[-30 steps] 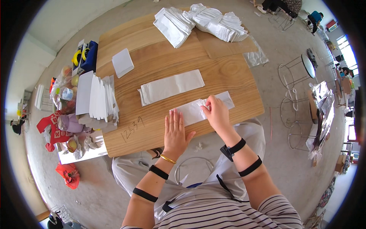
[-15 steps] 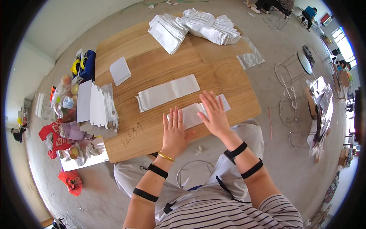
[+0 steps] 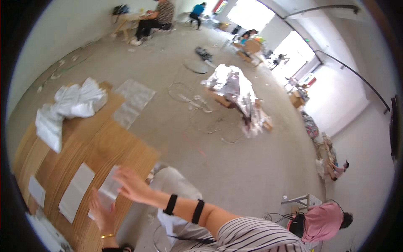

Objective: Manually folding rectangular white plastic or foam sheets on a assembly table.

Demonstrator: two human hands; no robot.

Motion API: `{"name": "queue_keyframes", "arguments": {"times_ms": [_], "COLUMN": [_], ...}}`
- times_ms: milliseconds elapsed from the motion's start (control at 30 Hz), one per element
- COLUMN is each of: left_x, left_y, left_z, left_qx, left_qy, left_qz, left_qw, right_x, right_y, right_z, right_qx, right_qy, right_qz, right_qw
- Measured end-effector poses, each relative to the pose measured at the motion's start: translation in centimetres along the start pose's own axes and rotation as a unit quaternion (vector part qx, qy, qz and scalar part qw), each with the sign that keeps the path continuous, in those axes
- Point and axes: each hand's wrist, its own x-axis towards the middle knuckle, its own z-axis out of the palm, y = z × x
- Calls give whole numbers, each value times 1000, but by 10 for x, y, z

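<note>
A wooden table (image 3: pixel 109 147) fills the lower left of the head view. On it lies a folded white cloth piece (image 3: pixel 110 185). My left hand (image 3: pixel 100 212), with a gold bangle at the wrist, rests flat on the near end of that piece. My right hand (image 3: pixel 132 185) hovers blurred at its far edge, fingers spread and holding nothing; two black bands sit on that forearm. A longer folded white strip (image 3: pixel 75 191) lies beside it, and a small white square (image 3: pixel 37 189) further left. A heap of crumpled white cloths (image 3: pixel 71 105) sits at the table's far end.
A clear plastic bag (image 3: pixel 132 101) lies on the floor past the table. Wire rings (image 3: pixel 184 90) and a shiny foil heap (image 3: pixel 233 90) lie on the concrete floor. A person in a pink top (image 3: pixel 327 218) crouches lower right by a small white stool (image 3: pixel 302 201). People sit at a far table (image 3: pixel 155 17).
The view has swung up and to the right, so the table now sits at the left. My right hand has lifted from flat on the cloth piece; my left hand stays on it.
</note>
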Motion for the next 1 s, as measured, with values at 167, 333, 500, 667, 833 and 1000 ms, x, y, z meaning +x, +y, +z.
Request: {"name": "queue_keyframes", "arguments": {"times_ms": [167, 333, 500, 667, 833, 1000], "left_x": [14, 10, 9, -5, 28, 27], "left_y": [15, 13, 11, -8, 24, -40], "left_z": [1, 12, 13, -12, -66, -92], "left_qx": [30, 166, 178, 134, 78, 101], "left_qy": [-16, 4, -27, 6, 106, 167], "left_qz": [41, 101, 98, 84, -1, -103], "left_qw": [999, 981, 979, 987, 991, 975], "right_x": [4, 4, 4, 0, 5, 11], "right_y": [-12, -16, -22, -42, -19, -12], "right_z": [-23, -20, -15, 23, -9, -26], "right_qx": [25, 26, 33, 26, 11, 55], "right_qy": [-19, -19, -9, 50, 47, -6], "right_qz": [23, 21, 20, -32, -50, -41], "right_qw": [999, 999, 999, 998, 998, 998]}}
